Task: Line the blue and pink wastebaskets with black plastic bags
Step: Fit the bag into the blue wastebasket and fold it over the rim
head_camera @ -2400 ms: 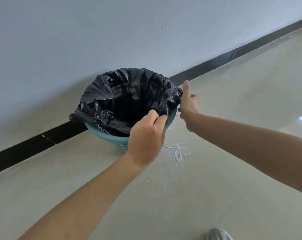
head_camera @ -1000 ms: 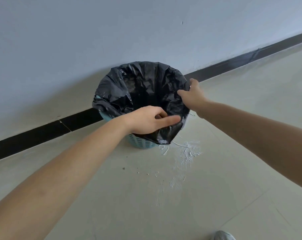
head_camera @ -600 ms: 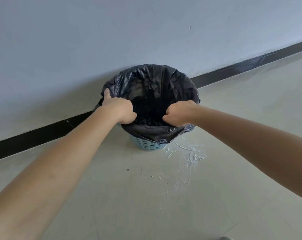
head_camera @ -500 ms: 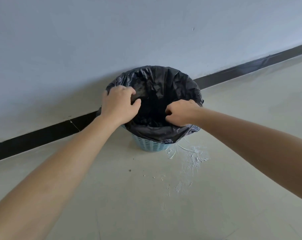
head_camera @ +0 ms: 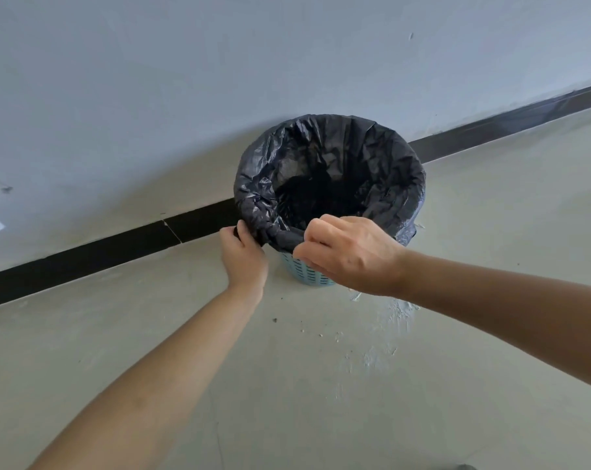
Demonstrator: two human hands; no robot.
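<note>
The blue wastebasket stands on the floor against the wall, with only its lower slotted side showing. A crinkled black plastic bag lines it and is folded over the whole rim. My left hand grips the folded bag edge at the near left of the rim. My right hand pinches the same rolled edge at the near side, just to the right. No pink wastebasket is in view.
A grey-white wall rises behind the basket, with a black skirting strip along its foot. White powdery smears and small crumbs mark the beige floor to the basket's near right. A shoe tip shows at the bottom edge.
Both hands have moved from inside the bag's mouth to the near rim and now hold the folded edge. The bag sits smoother and lower around the rim.
</note>
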